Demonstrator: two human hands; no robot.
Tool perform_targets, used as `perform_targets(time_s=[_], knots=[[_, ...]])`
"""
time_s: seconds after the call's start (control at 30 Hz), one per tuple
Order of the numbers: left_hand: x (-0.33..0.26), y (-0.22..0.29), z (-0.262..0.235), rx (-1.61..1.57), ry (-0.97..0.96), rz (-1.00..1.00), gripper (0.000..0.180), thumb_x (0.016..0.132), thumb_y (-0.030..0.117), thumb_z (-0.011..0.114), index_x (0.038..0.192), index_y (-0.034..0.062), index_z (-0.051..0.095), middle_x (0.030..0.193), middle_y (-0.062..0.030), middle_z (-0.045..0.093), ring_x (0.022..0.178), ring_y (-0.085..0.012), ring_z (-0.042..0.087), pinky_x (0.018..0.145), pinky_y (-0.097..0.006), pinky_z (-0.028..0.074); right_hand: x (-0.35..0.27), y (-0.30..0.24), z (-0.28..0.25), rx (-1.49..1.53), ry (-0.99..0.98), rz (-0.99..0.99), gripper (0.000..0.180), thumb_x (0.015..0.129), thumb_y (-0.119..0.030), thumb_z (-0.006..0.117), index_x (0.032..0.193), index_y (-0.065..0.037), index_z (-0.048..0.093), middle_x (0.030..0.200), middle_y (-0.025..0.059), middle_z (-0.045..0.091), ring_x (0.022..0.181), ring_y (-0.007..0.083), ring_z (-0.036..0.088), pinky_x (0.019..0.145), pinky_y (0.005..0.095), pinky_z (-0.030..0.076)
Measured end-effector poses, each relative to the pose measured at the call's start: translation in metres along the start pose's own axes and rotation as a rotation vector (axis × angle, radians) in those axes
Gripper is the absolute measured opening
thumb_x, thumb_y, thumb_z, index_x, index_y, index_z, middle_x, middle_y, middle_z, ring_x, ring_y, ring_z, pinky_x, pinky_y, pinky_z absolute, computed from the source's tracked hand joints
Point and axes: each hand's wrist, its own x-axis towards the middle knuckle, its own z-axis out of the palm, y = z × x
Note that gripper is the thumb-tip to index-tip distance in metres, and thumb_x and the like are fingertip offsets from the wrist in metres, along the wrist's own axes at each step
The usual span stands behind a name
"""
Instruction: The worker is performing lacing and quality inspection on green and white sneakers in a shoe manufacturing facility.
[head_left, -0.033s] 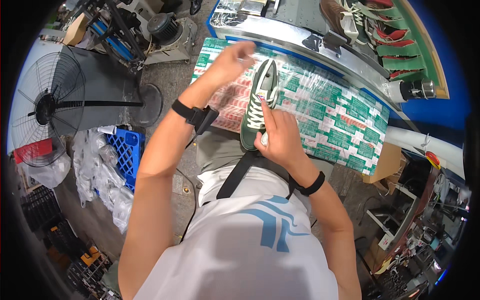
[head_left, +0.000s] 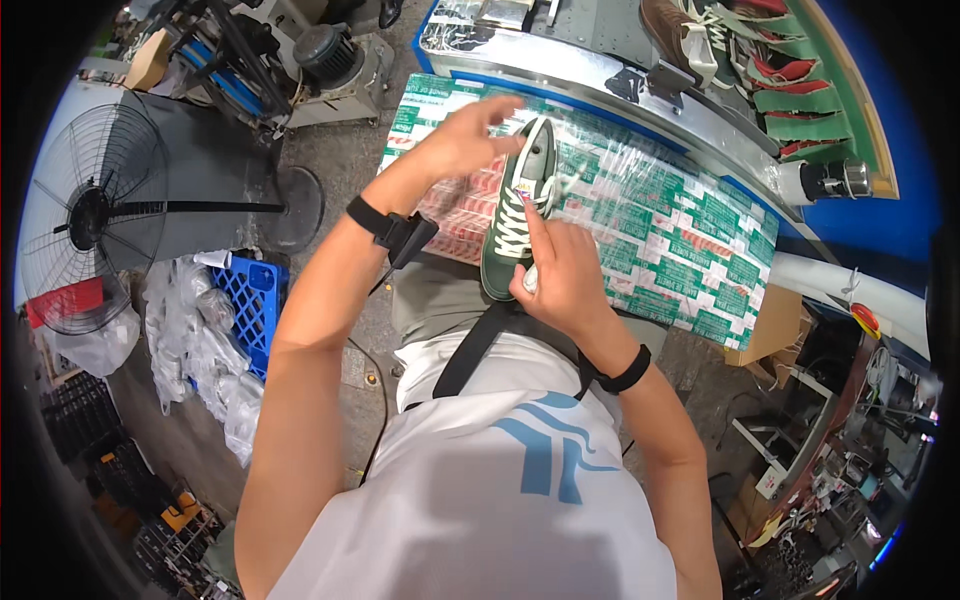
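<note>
A dark green sneaker (head_left: pixel 505 250) with white laces lies lengthwise on a board or box wrapped in green-and-white printed tape (head_left: pixel 650 235). Its toe points toward me. My right hand (head_left: pixel 565 265) is closed at the sneaker's right side, its index finger pressed on the laces near the tongue and the other fingers curled. Something small and white shows by that thumb; I cannot make out what. At the opening's left side is my left hand (head_left: pixel 470 140), with fingers apart and slightly blurred, nothing seen in it. A loose lace (head_left: pixel 562 187) blurs to the right of the tongue.
A metal-edged machine bench (head_left: pixel 600 75) runs behind the wrapped surface. More shoes (head_left: pixel 690 40) and green-and-red shoe pieces (head_left: pixel 800 105) stand at the far right. To the left are a floor fan (head_left: pixel 95 215), a blue crate (head_left: pixel 250 310) and plastic bags (head_left: pixel 195 330).
My left hand has shifted slightly right and nearer the sneaker's opening, its fingers spreading. The loose lace has moved to the right. My right hand stays where it was.
</note>
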Motion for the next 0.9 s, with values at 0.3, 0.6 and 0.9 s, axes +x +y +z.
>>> perform_targets(time_s=[0.3, 0.6, 0.9], knots=[[-0.019, 0.017, 0.029, 0.158, -0.025, 0.106, 0.109, 0.083, 0.026, 0.100, 0.171, -0.0020, 0.044, 0.163, -0.0301, 0.057, 0.154, -0.0440, 0.054, 0.129, -0.045, 0.045, 0.008, 0.000, -0.012, 0.214, -0.072, 0.123, 0.077, 0.080, -0.018, 0.080, 0.148, 0.011, 0.060, 0.106, 0.0207, 0.064, 0.099, 0.0417, 0.064, 0.087, 0.0534, 0.053], [-0.019, 0.021, 0.031, 0.189, -0.021, 0.052, 0.106, 0.086, 0.027, 0.100, 0.174, 0.0072, 0.043, 0.168, -0.0251, 0.053, 0.154, -0.0407, 0.053, 0.126, -0.046, 0.047, 0.017, -0.066, 0.019, 0.459, -0.310, 0.016, 0.071, 0.082, -0.018, 0.075, 0.148, 0.009, 0.064, 0.111, 0.0230, 0.067, 0.104, 0.0421, 0.067, 0.092, 0.0500, 0.057], [-0.020, 0.002, 0.042, -0.171, -0.060, 0.043, 0.115, 0.089, 0.017, 0.099, 0.181, 0.0138, 0.029, 0.174, -0.0193, 0.046, 0.159, -0.0344, 0.047, 0.129, -0.046, 0.045, -0.001, 0.003, -0.028, 0.194, -0.041, 0.139, 0.078, 0.079, -0.016, 0.079, 0.151, 0.006, 0.061, 0.111, 0.0217, 0.064, 0.101, 0.0418, 0.065, 0.090, 0.0515, 0.054]])
